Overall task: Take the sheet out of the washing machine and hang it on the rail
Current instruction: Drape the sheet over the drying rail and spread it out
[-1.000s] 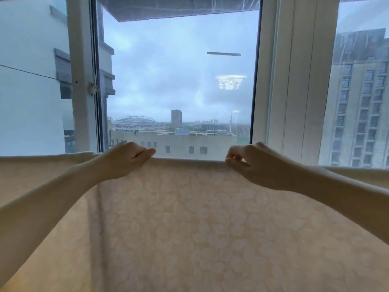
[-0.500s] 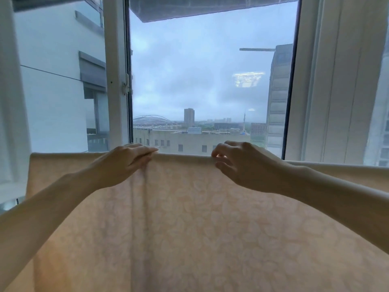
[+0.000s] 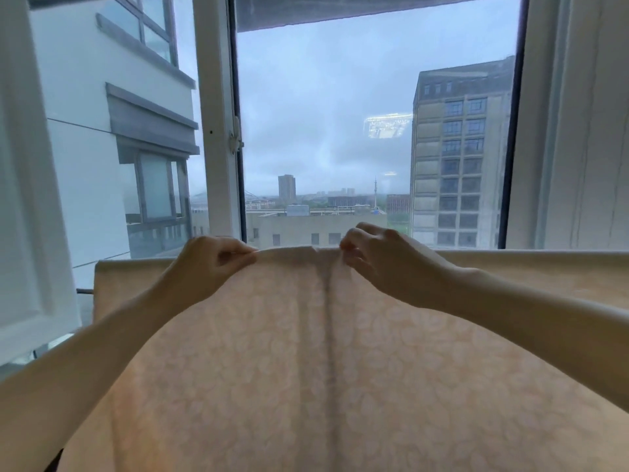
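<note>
The left hand [image 3: 207, 264] and the right hand [image 3: 381, 264] pinch the top fold of the sheet [image 3: 306, 369], which runs sideways along the rail [image 3: 84, 291], one hand on each side of its vertical crease.

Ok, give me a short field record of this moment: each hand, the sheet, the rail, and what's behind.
sheet: pale, patterned, hanging down, spread wide to both sides
crease: vertical fold running down between the hands
left hand: pinches the sheet's top edge, left of the crease
right hand: fingers curled, pinches the top edge right of the crease
rail: hidden under the sheet's top edge
behind: window frame, buildings outside
</note>
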`<state>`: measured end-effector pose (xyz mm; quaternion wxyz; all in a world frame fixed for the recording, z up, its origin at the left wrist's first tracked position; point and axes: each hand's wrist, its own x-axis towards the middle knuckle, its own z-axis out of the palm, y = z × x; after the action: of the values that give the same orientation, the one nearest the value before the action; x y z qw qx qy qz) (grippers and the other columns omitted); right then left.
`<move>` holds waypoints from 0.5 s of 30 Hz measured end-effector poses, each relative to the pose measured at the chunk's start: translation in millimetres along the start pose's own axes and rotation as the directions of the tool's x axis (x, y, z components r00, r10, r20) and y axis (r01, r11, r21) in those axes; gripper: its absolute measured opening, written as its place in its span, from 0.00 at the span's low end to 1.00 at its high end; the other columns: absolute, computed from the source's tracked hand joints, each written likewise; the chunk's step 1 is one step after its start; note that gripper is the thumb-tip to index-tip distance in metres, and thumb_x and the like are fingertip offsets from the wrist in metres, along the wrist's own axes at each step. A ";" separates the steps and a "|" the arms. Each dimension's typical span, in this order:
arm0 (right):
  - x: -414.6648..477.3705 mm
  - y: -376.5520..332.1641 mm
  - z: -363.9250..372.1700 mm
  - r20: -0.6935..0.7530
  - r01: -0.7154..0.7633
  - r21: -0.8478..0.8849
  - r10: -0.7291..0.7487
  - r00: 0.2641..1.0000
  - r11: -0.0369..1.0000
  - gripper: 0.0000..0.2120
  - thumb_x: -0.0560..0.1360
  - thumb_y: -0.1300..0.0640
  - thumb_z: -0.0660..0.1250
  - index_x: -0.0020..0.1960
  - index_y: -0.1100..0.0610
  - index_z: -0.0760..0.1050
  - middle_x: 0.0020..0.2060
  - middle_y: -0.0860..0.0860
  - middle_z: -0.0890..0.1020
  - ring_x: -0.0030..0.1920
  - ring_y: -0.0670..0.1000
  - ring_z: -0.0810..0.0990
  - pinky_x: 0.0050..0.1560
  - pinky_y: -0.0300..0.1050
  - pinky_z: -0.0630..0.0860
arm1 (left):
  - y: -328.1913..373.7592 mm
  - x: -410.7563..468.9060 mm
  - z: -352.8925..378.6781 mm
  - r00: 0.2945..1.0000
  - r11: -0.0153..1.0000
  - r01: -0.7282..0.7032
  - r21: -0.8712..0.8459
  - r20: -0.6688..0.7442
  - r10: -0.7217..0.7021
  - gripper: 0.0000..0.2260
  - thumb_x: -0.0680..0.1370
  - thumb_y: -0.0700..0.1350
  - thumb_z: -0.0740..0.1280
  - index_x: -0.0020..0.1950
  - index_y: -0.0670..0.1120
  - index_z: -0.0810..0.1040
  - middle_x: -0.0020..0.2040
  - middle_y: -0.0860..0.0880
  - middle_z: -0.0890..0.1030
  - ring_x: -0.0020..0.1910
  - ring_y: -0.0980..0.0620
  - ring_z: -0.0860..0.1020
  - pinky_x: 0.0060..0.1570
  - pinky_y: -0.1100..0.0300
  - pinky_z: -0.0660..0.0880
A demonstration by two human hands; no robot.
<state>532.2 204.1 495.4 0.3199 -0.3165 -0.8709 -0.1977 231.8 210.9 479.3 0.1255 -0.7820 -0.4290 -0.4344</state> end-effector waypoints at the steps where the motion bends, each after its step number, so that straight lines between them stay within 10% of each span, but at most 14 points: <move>1: 1.6 -2.2 2.5 -0.028 -0.023 -0.011 0.022 0.999 1.000 0.08 0.79 0.52 0.61 0.52 0.55 0.75 0.47 0.48 0.79 0.40 0.50 0.80 0.41 0.50 0.79 | -0.8 0.0 -0.5 1.000 1.000 0.000 -0.014 -0.011 -0.001 0.07 0.74 0.49 0.69 0.49 0.49 0.83 0.38 0.63 0.80 0.42 0.66 0.79 0.42 0.77 0.71; 15: 44.7 -3.7 -7.8 -0.209 -0.186 0.004 0.182 0.961 0.983 0.05 0.80 0.59 0.58 0.45 0.57 0.69 0.42 0.52 0.77 0.40 0.53 0.76 0.42 0.51 0.74 | -18.8 39.6 1.4 0.967 0.988 -0.109 0.107 -0.218 0.131 0.08 0.81 0.49 0.60 0.50 0.47 0.75 0.31 0.56 0.73 0.28 0.63 0.72 0.31 0.57 0.76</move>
<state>506.5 216.2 531.0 0.4238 -0.3761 -0.7978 -0.2060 228.0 245.3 506.4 0.2361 -0.7455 -0.3840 -0.4909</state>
